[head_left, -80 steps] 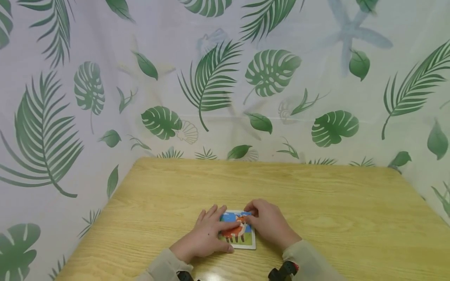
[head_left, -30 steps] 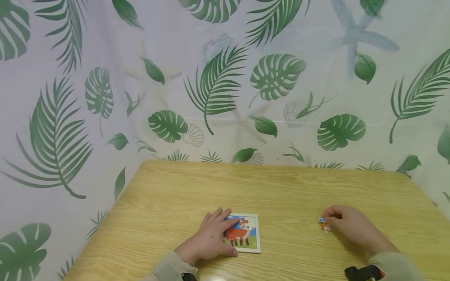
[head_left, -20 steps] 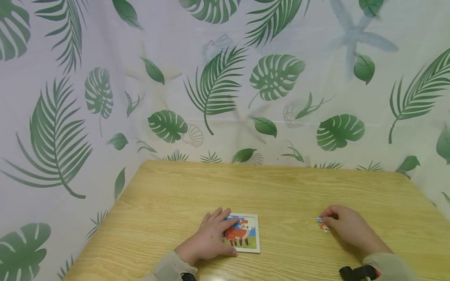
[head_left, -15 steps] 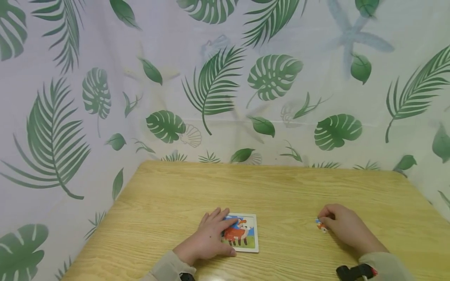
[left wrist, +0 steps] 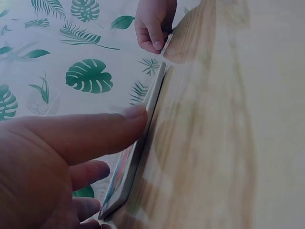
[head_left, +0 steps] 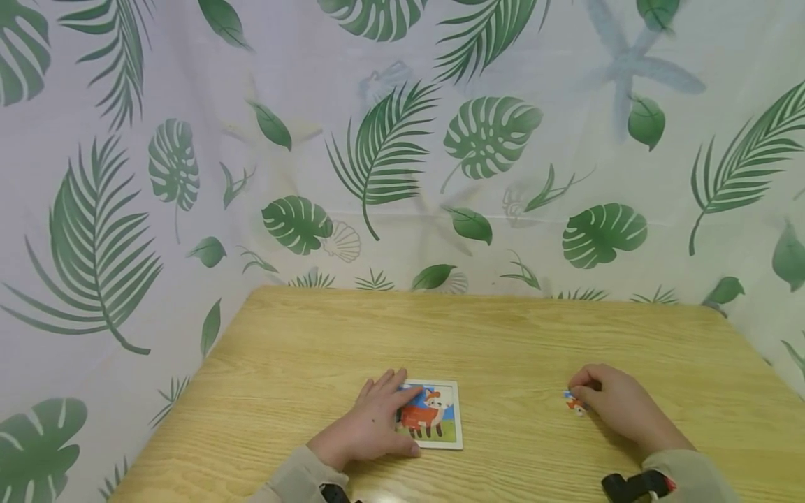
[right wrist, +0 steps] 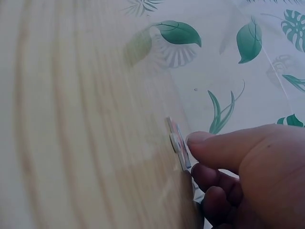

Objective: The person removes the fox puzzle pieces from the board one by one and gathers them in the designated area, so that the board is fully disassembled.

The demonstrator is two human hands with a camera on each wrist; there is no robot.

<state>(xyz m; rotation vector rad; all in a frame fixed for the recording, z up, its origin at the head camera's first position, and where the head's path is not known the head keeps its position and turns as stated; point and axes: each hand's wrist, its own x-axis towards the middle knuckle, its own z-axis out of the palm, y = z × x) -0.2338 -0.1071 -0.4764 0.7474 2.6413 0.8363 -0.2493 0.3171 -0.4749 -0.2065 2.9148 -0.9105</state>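
In the head view, a square fox jigsaw puzzle [head_left: 423, 419] lies in a white-edged frame [head_left: 458, 426] on the table. A pale patch shows at its upper right, beside the fox's head. My left hand [head_left: 372, 424] rests with spread fingers over the puzzle's left side, which it partly hides; the thumb lies at the frame's near edge. Well to the right, my right hand [head_left: 619, 409] pinches a small puzzle piece [head_left: 575, 404] with blue, orange and white on it. The right wrist view shows this puzzle piece [right wrist: 179, 145] between thumb and fingers, close to the tabletop.
The wooden table [head_left: 339, 328] extends around both hands. Behind and beside it hangs a white cloth [head_left: 402, 244] printed with green leaves. A black strap device [head_left: 638, 485] sits at my right wrist.
My right hand has gone from the puzzle's upper right corner far to the right, with a puzzle piece in its fingers. It then shifts slightly left. The left hand stays on the puzzle.
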